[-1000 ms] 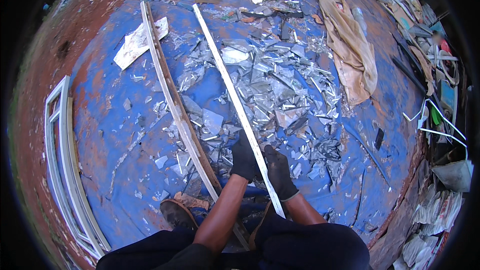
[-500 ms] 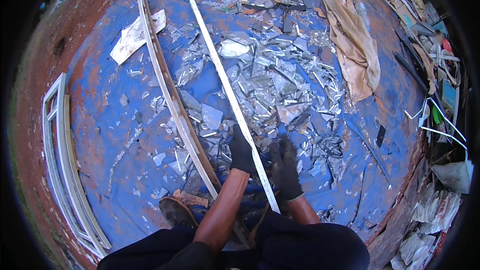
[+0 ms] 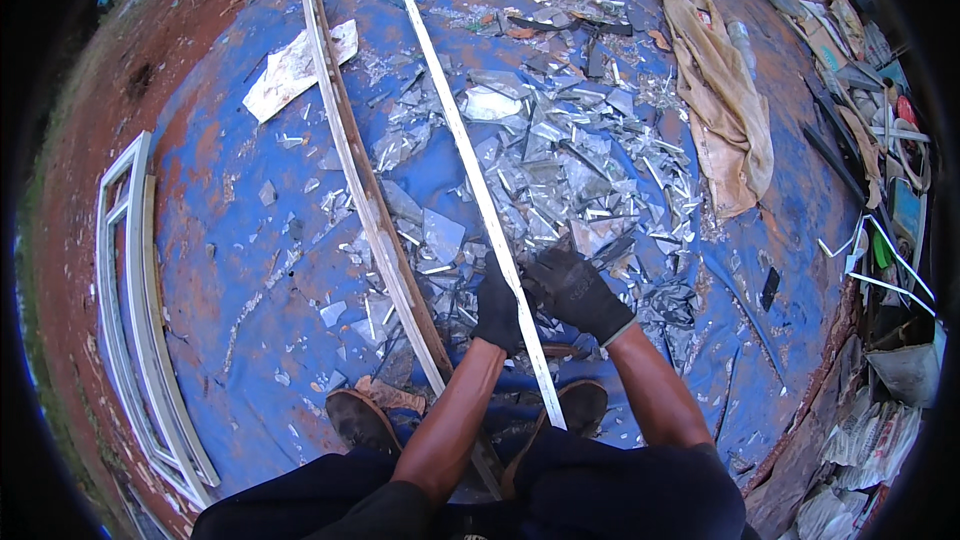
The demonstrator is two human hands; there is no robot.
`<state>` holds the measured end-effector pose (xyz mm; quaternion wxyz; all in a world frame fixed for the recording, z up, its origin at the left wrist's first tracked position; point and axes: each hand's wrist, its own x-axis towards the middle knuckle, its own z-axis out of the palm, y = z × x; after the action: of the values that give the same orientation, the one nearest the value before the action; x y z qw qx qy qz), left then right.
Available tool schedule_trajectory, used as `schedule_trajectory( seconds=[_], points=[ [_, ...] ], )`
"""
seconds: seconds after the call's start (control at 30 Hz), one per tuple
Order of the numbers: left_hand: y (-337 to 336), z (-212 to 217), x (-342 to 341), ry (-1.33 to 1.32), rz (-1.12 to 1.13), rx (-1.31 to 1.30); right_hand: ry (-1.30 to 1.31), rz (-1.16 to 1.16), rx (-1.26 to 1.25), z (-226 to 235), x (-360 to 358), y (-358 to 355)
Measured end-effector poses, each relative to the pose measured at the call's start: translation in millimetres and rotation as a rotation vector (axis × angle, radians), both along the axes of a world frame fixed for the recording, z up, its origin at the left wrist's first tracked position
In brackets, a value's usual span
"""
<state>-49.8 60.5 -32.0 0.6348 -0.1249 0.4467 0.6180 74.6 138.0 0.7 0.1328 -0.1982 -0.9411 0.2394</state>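
L gloved hand [image 3: 497, 312] grasps white strip [image 3: 479, 190] at near edge of broken-glass pile [image 3: 570, 170]; strip's longer part runs past pile's far L, shorter part back from it. R gloved hand [image 3: 578, 292] beside strip, fingers bent; can't tell if gripping.

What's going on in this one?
A person in dark gloves has a long white strip between both hands: the left hand appears to grip it, with the right hand close against its right edge. Broken glass lies strewn on the blue tarp ahead.
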Motion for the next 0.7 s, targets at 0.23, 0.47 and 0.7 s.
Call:
schedule_trajectory(
  seconds=[0.23,0.47,0.7],
  points=[
    [-5.2,-3.2,-2.7,0.105,-0.080,-0.059,-0.071,-0.181,0.150,26.3,2.9,22.6],
    [1.7,-0.2,3.1,-0.069,0.036,0.009,-0.127,-0.446,-0.475,20.6,-35.3,-19.8],
    [-8.4,18.4,-27.0,0.208,-0.340,0.061,0.064,-0.283,-0.389,-5.1,-24.6,-16.2]
  ],
)
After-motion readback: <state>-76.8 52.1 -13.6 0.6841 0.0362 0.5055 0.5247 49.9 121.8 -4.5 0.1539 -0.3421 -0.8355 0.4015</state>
